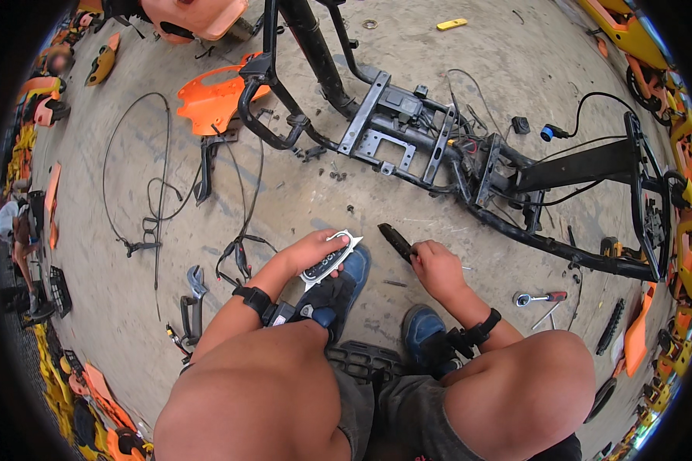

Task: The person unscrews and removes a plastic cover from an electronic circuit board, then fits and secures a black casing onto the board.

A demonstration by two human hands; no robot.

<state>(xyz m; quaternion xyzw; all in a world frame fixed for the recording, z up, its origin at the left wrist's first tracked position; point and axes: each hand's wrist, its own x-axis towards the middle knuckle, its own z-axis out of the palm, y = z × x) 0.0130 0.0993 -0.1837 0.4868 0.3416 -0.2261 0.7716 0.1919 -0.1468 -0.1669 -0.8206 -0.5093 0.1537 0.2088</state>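
Left grip [314, 250], partly hiding seemingly slotted plate [327, 263]

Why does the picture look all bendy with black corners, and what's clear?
In the head view, the fisheye camera bends straight edges, so the yellow parts sit along a curved rim; its round image leaves the corners black; nearer the middle, the left hand, right hand and metal frame look fairly clear.

We wore dark grey shorts [407, 407] that left our knees [542, 357] bare, and blue shoes [423, 329] with rounded toes. Our black left wrist strap [255, 302] and black right wrist strap [482, 329] carried small, boxy attachments [283, 313].
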